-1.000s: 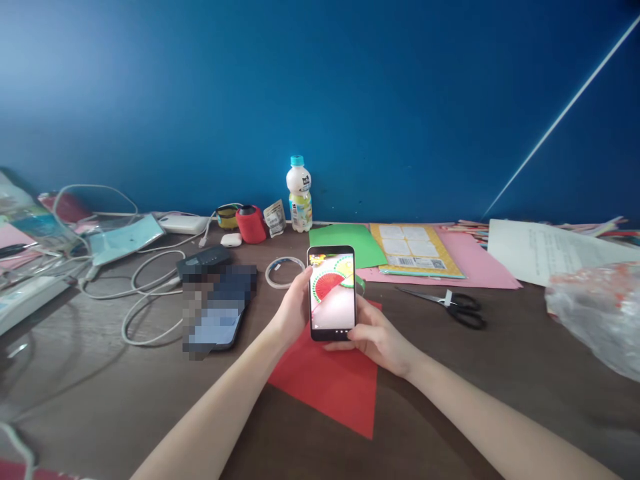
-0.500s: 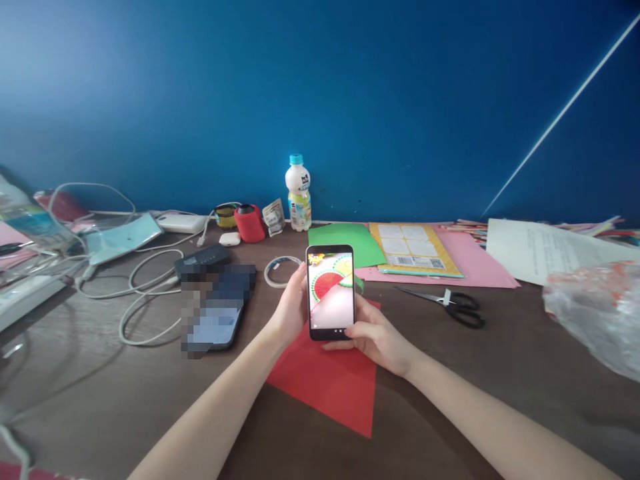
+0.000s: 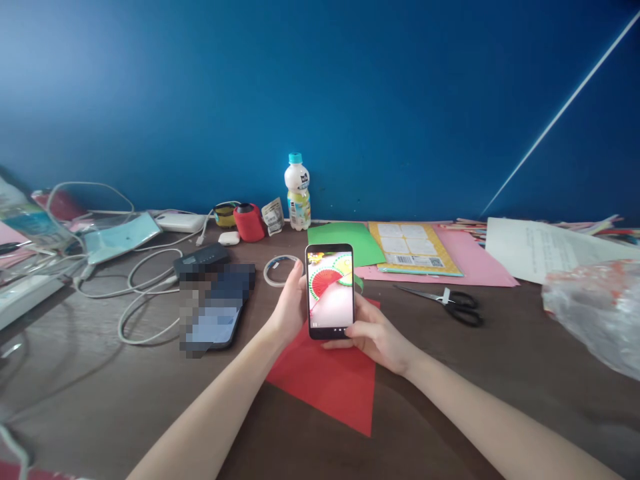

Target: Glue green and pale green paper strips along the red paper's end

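A lit smartphone [image 3: 330, 291] stands nearly upright between my hands, its screen showing red and yellow paper fans. My left hand [image 3: 289, 308] grips its left edge, thumb along the side and the other fingers hidden behind. On the right edge and lower corner, my right hand [image 3: 377, 335] holds it too, with the thumb at the bottom of the screen. Beneath the phone lies a sheet of red paper [image 3: 335, 387] on the dark table. A bit of green strip [image 3: 359, 285] peeks out behind the phone's right side.
Scissors [image 3: 445, 300] lie to the right, near a plastic bag [image 3: 595, 313]. Green paper [image 3: 345, 241], a yellow packet [image 3: 415, 248] and a bottle [image 3: 299, 197] stand along the blue wall. Left are another phone [image 3: 220, 310], white cables [image 3: 131, 287] and a tape roll [image 3: 280, 271].
The fan picture on the phone screen has shifted slightly, and the small symbol at its lower left has changed. My hands keep the same hold.
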Demonstrator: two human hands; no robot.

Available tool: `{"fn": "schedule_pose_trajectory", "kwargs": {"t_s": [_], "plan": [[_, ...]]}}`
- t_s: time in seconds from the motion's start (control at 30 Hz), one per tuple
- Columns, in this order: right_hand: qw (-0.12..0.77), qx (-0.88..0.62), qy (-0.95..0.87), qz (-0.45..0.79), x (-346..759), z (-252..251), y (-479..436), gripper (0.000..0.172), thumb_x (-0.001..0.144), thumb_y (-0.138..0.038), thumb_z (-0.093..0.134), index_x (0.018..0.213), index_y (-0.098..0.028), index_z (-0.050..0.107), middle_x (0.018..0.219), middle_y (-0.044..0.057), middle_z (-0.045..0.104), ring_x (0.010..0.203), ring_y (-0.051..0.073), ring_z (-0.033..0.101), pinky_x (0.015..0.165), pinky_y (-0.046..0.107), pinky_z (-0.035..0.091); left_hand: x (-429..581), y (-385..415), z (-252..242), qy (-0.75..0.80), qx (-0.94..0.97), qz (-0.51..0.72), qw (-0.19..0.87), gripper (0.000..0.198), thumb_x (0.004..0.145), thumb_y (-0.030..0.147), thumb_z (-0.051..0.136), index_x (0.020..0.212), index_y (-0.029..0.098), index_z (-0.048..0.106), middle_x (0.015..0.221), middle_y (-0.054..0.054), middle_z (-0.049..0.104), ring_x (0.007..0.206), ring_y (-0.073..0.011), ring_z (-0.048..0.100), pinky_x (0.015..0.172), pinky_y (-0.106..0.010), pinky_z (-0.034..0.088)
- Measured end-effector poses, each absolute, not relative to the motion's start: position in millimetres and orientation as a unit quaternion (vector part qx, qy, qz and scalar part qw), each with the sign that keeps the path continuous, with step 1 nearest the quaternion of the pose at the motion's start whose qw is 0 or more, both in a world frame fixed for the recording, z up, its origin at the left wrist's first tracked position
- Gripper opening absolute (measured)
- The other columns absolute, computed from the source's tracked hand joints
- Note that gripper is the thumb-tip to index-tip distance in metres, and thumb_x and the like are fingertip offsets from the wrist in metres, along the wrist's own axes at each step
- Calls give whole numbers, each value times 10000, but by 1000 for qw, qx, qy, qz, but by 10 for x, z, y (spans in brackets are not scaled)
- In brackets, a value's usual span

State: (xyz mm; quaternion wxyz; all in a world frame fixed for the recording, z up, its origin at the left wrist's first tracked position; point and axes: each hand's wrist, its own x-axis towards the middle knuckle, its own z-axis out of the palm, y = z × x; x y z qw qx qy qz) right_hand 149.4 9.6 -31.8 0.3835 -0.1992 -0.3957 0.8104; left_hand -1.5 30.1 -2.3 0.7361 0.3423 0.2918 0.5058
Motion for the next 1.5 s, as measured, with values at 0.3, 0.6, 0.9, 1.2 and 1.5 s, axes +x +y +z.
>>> {"fn": "schedule_pose_trajectory", "kwargs": {"t_s": [0.3, 0.6, 0.9, 1.2, 1.5], "plan": [[393, -215, -425, 786, 1472, -300, 62, 658, 668, -47, 573, 1235, -325, 388, 1219, 25, 526, 1077, 236, 520, 796, 447, 512, -6, 304, -20, 298, 333, 511, 734, 560, 779, 568, 440, 1014, 99, 635, 827, -114, 703, 807, -264, 643, 761, -350, 465], [388, -221, -454, 771, 1479, -302, 69, 546, 701, -100, 602, 1180, -291, 425, 1167, 39, 542, 1026, 235, 545, 783, 447, 520, -15, 302, -27, 312, 330, 507, 733, 555, 754, 580, 471, 955, 95, 653, 752, -106, 705, 768, -265, 649, 758, -351, 463], [390, -226, -449, 771, 1474, -292, 64, 518, 696, -117, 616, 1151, -292, 437, 1169, 34, 542, 1023, 239, 547, 782, 457, 513, -5, 311, -41, 288, 335, 509, 739, 572, 756, 578, 474, 1023, 96, 629, 863, -120, 700, 849, -279, 635, 793, -361, 450], [384, -219, -443, 780, 1477, -295, 62, 546, 696, -104, 604, 1176, -286, 420, 1155, 45, 556, 1030, 241, 547, 789, 459, 507, -1, 304, -24, 286, 328, 509, 743, 546, 809, 546, 405, 1057, 106, 613, 863, -106, 701, 795, -255, 643, 748, -336, 459], [383, -213, -440, 784, 1484, -281, 61, 654, 707, -95, 597, 1268, -321, 347, 1164, 42, 550, 1028, 236, 551, 792, 455, 509, -7, 307, -20, 287, 363, 496, 735, 594, 770, 593, 431, 1060, 107, 612, 776, -99, 703, 559, -199, 610, 590, -297, 451]]}}
